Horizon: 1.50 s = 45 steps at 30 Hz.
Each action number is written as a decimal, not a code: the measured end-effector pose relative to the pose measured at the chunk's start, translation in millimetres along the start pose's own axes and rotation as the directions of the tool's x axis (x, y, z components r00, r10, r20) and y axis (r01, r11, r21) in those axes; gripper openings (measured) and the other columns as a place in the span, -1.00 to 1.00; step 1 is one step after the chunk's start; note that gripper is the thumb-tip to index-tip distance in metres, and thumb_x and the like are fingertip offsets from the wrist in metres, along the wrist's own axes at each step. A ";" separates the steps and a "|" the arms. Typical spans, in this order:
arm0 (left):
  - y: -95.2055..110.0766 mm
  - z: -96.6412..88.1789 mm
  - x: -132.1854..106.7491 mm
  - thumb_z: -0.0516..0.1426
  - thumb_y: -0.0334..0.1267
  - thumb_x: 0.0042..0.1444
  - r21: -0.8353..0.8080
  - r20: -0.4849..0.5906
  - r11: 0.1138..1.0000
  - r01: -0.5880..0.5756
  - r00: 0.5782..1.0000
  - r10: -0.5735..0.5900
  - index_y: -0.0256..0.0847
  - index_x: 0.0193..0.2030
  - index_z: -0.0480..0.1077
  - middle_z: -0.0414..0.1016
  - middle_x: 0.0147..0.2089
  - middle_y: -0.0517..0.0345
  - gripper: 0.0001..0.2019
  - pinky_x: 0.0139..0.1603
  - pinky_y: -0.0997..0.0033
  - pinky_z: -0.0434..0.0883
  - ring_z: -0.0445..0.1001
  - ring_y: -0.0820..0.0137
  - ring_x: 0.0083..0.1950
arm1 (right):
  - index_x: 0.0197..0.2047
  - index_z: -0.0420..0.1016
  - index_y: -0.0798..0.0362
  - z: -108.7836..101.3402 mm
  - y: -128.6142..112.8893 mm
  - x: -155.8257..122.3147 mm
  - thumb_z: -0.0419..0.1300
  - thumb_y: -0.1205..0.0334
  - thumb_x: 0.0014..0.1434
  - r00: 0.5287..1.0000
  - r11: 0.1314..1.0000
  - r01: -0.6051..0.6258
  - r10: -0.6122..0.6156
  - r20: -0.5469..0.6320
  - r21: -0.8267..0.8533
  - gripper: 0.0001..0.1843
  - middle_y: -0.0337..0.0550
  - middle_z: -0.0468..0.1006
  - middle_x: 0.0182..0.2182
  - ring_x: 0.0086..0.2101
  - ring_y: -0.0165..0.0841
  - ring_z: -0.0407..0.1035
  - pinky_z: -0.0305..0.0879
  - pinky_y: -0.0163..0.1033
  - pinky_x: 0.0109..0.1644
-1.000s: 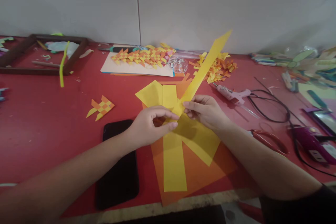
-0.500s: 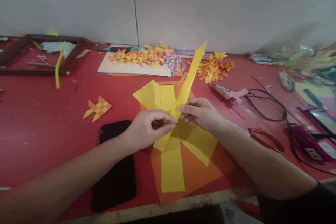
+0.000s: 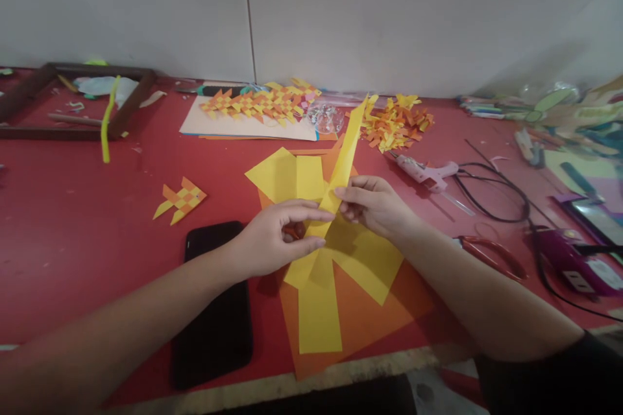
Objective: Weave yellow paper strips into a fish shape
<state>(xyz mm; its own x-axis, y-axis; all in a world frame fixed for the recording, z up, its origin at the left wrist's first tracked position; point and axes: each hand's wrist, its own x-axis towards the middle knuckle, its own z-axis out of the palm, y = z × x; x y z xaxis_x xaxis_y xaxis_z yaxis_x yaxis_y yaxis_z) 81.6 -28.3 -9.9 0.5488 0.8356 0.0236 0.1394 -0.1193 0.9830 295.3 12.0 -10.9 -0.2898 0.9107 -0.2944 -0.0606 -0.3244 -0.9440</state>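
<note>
A long yellow paper strip (image 3: 346,152), apparently folded along its length, slants upward over the pile. My right hand (image 3: 372,204) pinches it near its middle between thumb and fingers. At the strip's lower part is my left hand (image 3: 267,237), thumb and forefinger apart, the forefinger lying across the paper. Beneath both hands, several yellow paper pieces (image 3: 320,321) rest on orange sheets (image 3: 363,324). A small woven paper fish (image 3: 181,200) in orange and yellow lies to the left.
A black phone (image 3: 214,331) lies under my left forearm. On the right are a pink glue gun (image 3: 428,174), red-handled pliers (image 3: 491,254) and a purple power strip (image 3: 564,262). Behind are woven fish (image 3: 263,104), paper scraps (image 3: 396,123) and a brown frame (image 3: 63,134).
The strip's upper end has swung left and lower. My left thumb and forefinger have spread wider apart, while my right hand keeps its pinch.
</note>
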 end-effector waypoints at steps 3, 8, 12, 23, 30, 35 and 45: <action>-0.5 -0.4 0.6 0.24 -0.29 0.10 -0.011 0.009 1.000 0.007 1.000 -0.007 -0.31 0.05 0.51 0.48 -0.06 0.01 -0.64 -0.49 0.57 0.24 0.25 0.59 -0.41 | -0.63 0.41 0.10 -0.2 -0.8 0.5 0.50 0.09 -0.15 1.000 0.999 0.006 -0.005 -0.026 0.032 -0.61 -0.27 0.48 -0.69 -0.69 -0.55 0.26 0.11 -0.43 -0.66; 0.0 -0.6 1.7 0.23 -0.29 0.11 0.010 0.016 1.000 0.009 1.000 -0.009 -0.27 0.10 0.48 0.46 0.07 -0.05 -0.61 -0.48 0.57 0.25 0.26 0.58 -0.39 | -0.65 0.39 0.10 1.2 -0.7 -0.2 0.51 0.08 -0.17 0.999 0.999 0.014 -0.013 -0.043 0.032 -0.59 -0.28 0.45 -0.72 -0.71 -0.56 0.23 0.07 -0.43 -0.68; 0.0 -0.2 2.5 0.22 -0.30 0.12 0.003 0.027 1.000 -0.014 1.000 0.014 -0.29 0.14 0.45 0.46 0.09 -0.07 -0.58 -0.48 0.56 0.24 0.22 0.59 -0.41 | -0.66 0.39 0.11 2.9 -1.0 -0.5 0.51 0.08 -0.18 0.998 1.000 0.016 -0.015 -0.062 0.017 -0.59 -0.28 0.44 -0.73 -0.72 -0.56 0.23 0.06 -0.43 -0.68; -1.8 -0.3 2.1 0.25 -0.24 0.08 -0.039 0.031 0.989 0.146 0.989 -0.144 -0.19 0.15 0.43 0.46 -0.11 0.07 -0.54 -0.44 0.53 0.26 0.20 0.58 -0.44 | -0.64 0.40 0.10 2.1 0.3 1.9 0.51 0.14 -0.19 0.994 0.993 0.030 -0.018 -0.107 0.112 -0.62 -0.28 0.47 -0.70 -0.71 -0.55 0.25 0.13 -0.42 -0.65; 0.3 2.9 -0.8 0.28 -0.14 0.07 -0.138 -0.126 0.981 0.140 0.979 -0.158 -0.14 0.09 0.27 0.39 -0.21 0.18 -0.53 -0.43 0.58 0.30 0.29 0.59 -0.44 | -0.56 0.48 0.11 6.6 5.1 -4.6 0.48 0.10 -0.09 0.997 0.999 0.050 -0.051 0.065 0.015 -0.68 -0.25 0.52 -0.63 -0.67 -0.54 0.29 0.18 -0.43 -0.64; -0.5 2.7 2.4 0.28 -0.08 0.06 -0.156 -0.117 0.978 0.138 0.981 -0.158 -0.24 -0.37 0.30 0.26 -0.51 0.31 -0.70 -0.53 0.60 0.17 0.20 0.59 -0.52 | -0.55 0.52 0.12 14.5 3.5 -14.4 0.47 0.11 -0.07 0.979 0.991 0.103 -0.087 0.181 -0.080 -0.71 -0.28 0.47 -0.66 -0.66 -0.53 0.28 0.25 -0.40 -0.59; 2.2 2.6 2.6 0.21 -0.13 0.10 -0.154 -0.041 0.977 0.151 0.986 -0.159 -0.21 -0.53 0.18 0.15 -0.60 0.37 -0.66 -0.58 0.59 0.09 0.12 0.62 -0.60 | -0.56 0.48 0.10 16.5 5.5 -12.8 0.49 0.16 -0.10 0.985 0.993 0.121 -0.120 0.122 -0.006 -0.70 -0.27 0.50 -0.63 -0.65 -0.54 0.28 0.23 -0.41 -0.61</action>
<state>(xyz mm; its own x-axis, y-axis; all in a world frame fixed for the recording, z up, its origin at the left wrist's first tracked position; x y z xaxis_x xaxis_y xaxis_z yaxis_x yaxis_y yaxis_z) 85.5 -27.8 -8.2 0.4853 0.8653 -0.1254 0.0921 0.0921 0.9915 282.9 -5.7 -9.9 -0.3944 0.9051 -0.1589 -0.0900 -0.2101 -0.9735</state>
